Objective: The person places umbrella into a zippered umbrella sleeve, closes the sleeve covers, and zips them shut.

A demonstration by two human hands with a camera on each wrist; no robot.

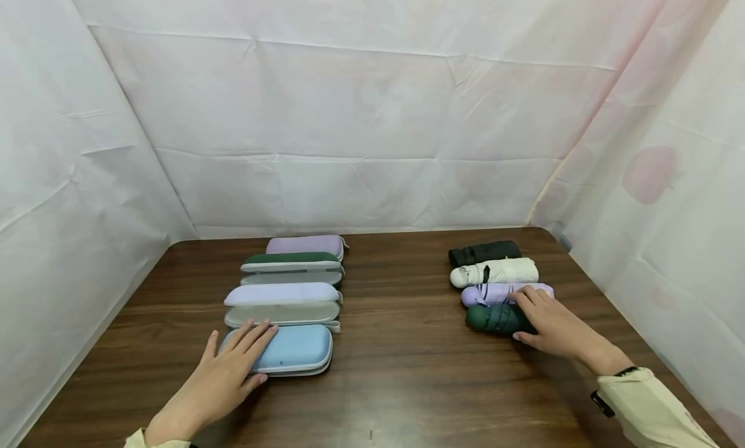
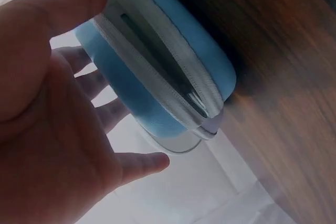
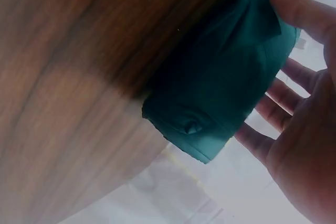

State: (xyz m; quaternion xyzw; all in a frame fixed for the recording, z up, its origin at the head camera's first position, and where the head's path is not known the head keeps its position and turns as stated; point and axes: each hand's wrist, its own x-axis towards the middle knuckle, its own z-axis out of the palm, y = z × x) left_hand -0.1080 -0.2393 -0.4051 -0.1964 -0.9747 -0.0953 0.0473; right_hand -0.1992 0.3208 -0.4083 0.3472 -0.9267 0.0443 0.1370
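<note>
My left hand (image 1: 224, 377) lies over a light blue zip-up glasses case (image 1: 299, 346), fingers spread across its top and thumb at the near edge. In the left wrist view, the case's zip gapes and a thin dark item (image 2: 157, 51) shows inside. At the right, my right hand (image 1: 553, 322) rests across a dark green folded umbrella (image 1: 495, 319), with the thumb on its near side. The fingers of that hand reach over to a lavender umbrella (image 1: 491, 294) right behind it; their tips are hidden behind the green umbrella in the right wrist view.
Behind the blue case are a pale lavender case (image 1: 282, 294), a dark green case (image 1: 291, 262) and a purple case (image 1: 305, 244). A white umbrella (image 1: 503, 271) and a black umbrella (image 1: 485, 252) lie behind the lavender one. White curtains (image 1: 349, 112) border the wooden table (image 1: 401, 344).
</note>
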